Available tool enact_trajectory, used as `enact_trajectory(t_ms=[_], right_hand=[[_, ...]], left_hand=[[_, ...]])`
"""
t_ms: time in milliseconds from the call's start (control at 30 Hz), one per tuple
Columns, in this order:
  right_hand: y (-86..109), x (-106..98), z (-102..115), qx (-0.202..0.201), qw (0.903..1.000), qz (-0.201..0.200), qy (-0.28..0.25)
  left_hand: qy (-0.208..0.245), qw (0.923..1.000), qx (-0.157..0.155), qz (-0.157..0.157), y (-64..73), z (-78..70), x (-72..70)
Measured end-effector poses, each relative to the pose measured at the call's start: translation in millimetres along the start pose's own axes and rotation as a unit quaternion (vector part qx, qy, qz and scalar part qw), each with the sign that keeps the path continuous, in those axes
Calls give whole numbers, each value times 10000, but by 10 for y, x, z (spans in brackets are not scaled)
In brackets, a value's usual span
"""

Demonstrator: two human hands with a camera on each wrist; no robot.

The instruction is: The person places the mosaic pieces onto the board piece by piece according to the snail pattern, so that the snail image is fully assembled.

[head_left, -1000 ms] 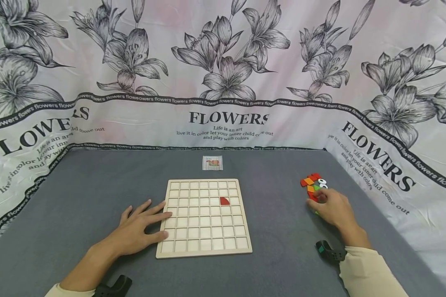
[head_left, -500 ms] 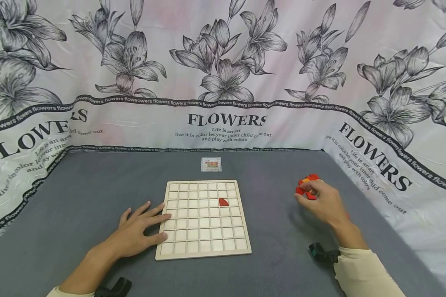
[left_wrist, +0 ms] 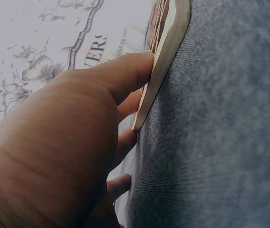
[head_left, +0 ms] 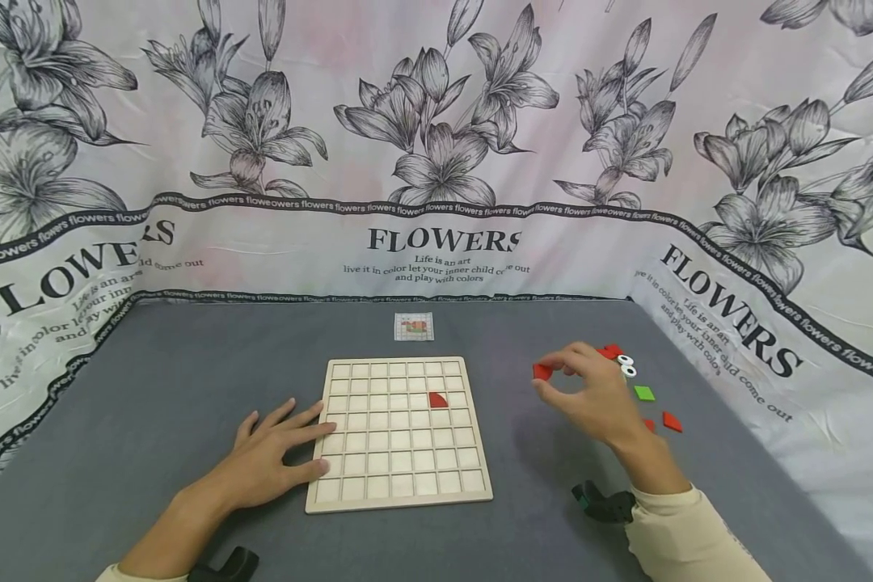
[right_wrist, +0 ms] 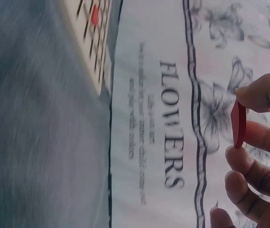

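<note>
My right hand pinches a red tile between thumb and fingers, held above the table to the right of the board. In the right wrist view the red tile shows as a thin flat piece, seen nearly edge-on. My left hand lies with spread fingers at the left edge of the wooden grid board, thumb and a finger touching its rim. In the left wrist view the thumb rests on the edge of the board. One red quarter-round tile sits in a cell toward the board's upper right.
A small picture card lies behind the board. To the right are loose pieces: red tiles, white rings with dark centres, a green tile and another red tile. A flower-printed cloth stands behind the table.
My right hand has lifted a red tile from the pile and moved left toward the board, uncovering several loose pieces. The left hand has stayed at the board's edge.
</note>
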State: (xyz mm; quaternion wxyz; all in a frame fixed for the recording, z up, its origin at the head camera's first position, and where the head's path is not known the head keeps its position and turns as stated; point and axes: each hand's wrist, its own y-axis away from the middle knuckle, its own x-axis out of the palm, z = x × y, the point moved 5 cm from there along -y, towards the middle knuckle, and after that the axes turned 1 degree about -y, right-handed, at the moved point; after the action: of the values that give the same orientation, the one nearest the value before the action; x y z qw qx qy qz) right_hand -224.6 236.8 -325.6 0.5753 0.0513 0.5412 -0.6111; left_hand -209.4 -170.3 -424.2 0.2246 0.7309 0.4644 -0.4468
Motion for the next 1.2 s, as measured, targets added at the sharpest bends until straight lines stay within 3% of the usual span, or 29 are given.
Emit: enact_trajectory(t_ms=[533,1200], right_hand=[[-141,529,487,-231,9980,249,-541],[-85,1127,538,-125,9949,714,-703]], left_hand=[[-57,10000,28,-72,-9,-4,5],[-60,10000,-13,-79,1,-12,-4]])
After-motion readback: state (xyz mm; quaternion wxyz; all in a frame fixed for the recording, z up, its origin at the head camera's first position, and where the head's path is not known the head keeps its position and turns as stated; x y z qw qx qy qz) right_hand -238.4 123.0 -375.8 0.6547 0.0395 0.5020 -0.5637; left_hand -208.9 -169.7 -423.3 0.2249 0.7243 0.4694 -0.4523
